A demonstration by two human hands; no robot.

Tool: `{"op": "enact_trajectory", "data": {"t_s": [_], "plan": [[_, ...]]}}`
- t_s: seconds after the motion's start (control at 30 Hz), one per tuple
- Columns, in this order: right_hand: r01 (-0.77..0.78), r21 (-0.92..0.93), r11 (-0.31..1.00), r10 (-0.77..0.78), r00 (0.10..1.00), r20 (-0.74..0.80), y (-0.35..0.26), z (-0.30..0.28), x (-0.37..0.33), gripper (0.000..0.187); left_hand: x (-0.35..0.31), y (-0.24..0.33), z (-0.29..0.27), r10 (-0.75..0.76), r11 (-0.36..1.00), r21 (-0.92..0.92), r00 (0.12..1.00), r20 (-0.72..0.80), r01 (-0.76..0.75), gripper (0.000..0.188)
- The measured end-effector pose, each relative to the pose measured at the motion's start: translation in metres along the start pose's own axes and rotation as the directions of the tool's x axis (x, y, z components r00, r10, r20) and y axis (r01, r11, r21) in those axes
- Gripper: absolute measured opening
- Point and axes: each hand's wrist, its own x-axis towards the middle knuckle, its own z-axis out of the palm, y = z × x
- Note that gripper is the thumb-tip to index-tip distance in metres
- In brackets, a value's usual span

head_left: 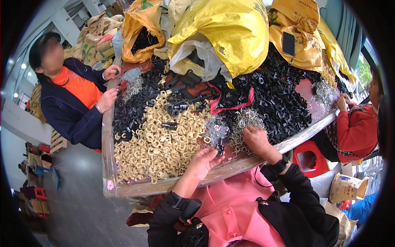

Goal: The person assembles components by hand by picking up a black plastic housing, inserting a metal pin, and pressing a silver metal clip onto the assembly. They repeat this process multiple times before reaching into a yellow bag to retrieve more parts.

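Between the thumb and fingers of my left hand (203,161) is a small black plastic part (220,146), held upright over the near edge of the table. My right hand (256,140) reaches into a pile of bent metal wire clips (249,119), its fingers curled down; what lies between the fingertips is hidden. Left of that pile lies a smaller heap of shiny clear or silvery bits (215,130). A wide heap of beige C-shaped plastic pieces (158,142) spreads to the left of my left hand, with a black cylindrical part (169,126) on top.
Black plastic parts (284,101) cover much of the wooden-rimmed table (148,188). Yellow sacks (242,37) stand along the far side, with a phone (288,44) on one. Co-workers handle parts at the left (74,90) and right (358,127). A red stool (311,160) stands at right.
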Motion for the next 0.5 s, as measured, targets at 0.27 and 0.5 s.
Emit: {"op": "enact_trajectory", "data": {"t_s": [0.27, 0.5], "plan": [[0.064, -0.018, 0.998, -0.064, 0.998, -0.021, -0.002, -0.008, -0.001, 0.010, 0.006, -0.003, 0.000, 0.014, 1.000, -0.003, 1.000, 0.027, -0.014, 0.018], [-0.101, 0.460, 0.882, 0.192, 0.969, -0.155, 0.007, -0.015, -0.001, 0.006, 0.007, -0.006, -0.003, 0.014, 1.000, -0.028, 0.999, 0.029, -0.013, 0.017]]}}
